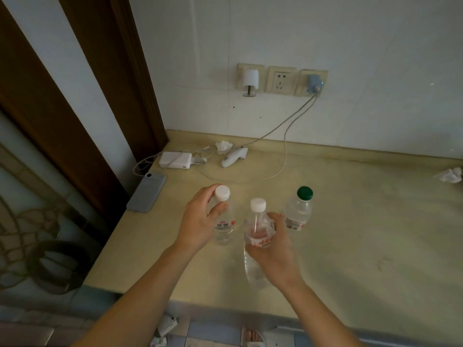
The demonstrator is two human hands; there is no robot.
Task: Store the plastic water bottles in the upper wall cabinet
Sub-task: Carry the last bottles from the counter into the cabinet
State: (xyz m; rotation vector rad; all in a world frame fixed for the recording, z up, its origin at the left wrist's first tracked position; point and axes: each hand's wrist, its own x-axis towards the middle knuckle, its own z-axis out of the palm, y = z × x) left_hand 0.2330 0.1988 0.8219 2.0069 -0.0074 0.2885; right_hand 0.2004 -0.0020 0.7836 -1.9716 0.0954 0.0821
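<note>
Holding: two of three plastic bottles, one in each hand, over the beige worktop point(350, 221).
Left hand point(198, 221): my fingers curl round the neck and shoulder of the left bottle point(224, 221), thumb tip pressed just under its white cap; the bottle stands upright on the worktop.
Right hand point(274, 251): my fingers wrap the middle bottle point(258, 236) at its red label, fingertips round its far side; white cap up and clear of my grip, base towards me. Whether the base touches the worktop, I cannot tell.
Third bottle point(298, 211): green cap, upright, untouched, just beside my right fingertips on their far right.
Order, left to right: white cap, white cap, green cap, all close together.
Also on worktop: grey phone point(146, 192) at the left edge; white charger block point(175, 159) with cables; crumpled tissue point(449, 175) far right.
Wall: three sockets, a blue plug point(313, 83) in the right one.
</note>
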